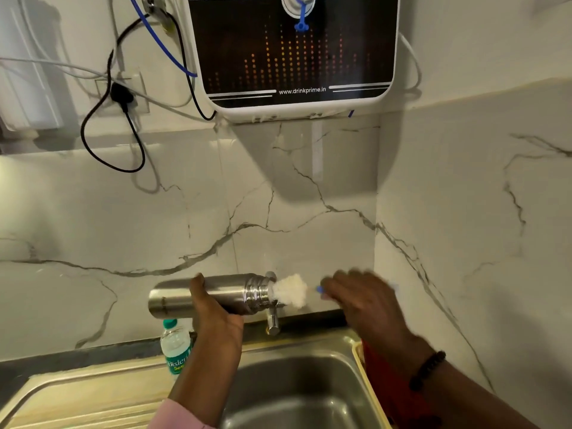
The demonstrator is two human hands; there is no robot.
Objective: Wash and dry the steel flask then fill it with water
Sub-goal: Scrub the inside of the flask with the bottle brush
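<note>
So the person has the steel flask [213,294] lying sideways in the air above the back edge of the sink [297,385], mouth pointing right, just in front of the tap [272,320]. The left hand [213,317] comes up from underneath and wraps the body near the middle, thumb over the top. The right hand [356,295] is blurred, but its fingers look closed round the blue handle of a bottle brush [289,291], whose white soapy bristle head sits right at the flask's mouth, partly inside as far as one can tell.

Looks like the scrubbing part of the wash, so drying and filling are not done yet.

Handling-wise: polished steel, rigid, not fragile, probably light while empty, but it's going to be slick with soap and water. The mid-body grip makes sense since it balances the flask while the brush pushes in along its axis. The ridged neck near the threads would give more bite if it starts sliding.

Also around: a Bisleri water bottle [175,346] on the counter left of the sink, a wall-mounted water purifier [294,54] above, and something red [380,366] at the sink's right rim.
</note>
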